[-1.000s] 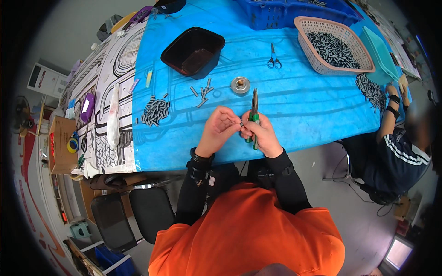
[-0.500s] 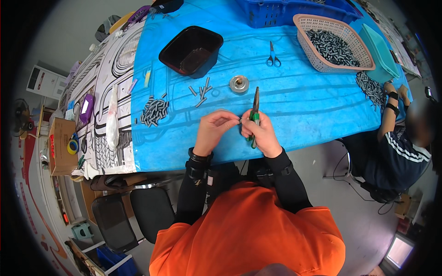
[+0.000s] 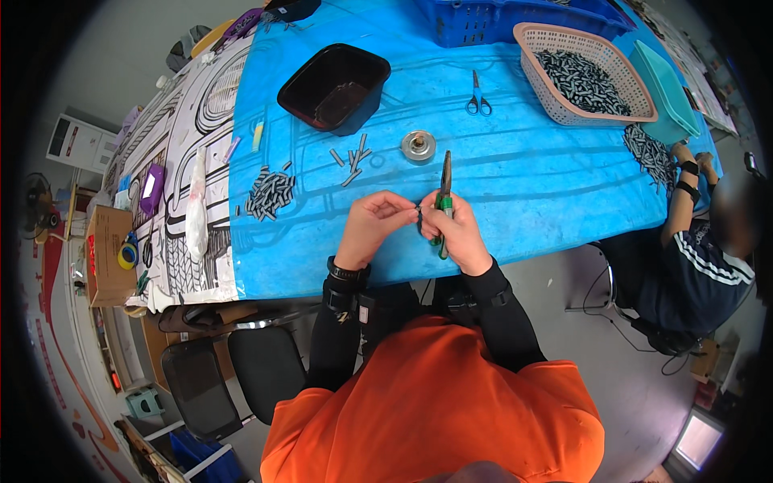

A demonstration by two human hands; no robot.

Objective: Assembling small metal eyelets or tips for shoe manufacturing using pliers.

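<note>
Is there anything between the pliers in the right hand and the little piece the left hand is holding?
Nothing visible. The left hand holds the small dark piece right beside the pliers in the right hand.

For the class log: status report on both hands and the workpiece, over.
Left hand pinching a small dark part. Right hand in a closed grip on green-handled pliers, also at the part. Loose metal pieces and round disc beyond, not obstructing.

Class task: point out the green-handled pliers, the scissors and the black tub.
green-handled pliers [image 3: 445,179], head view, on the metal shaft above the right hand.
scissors [image 3: 478,103], head view, on the blue handles.
black tub [image 3: 372,66], head view, on its right rim.
</note>
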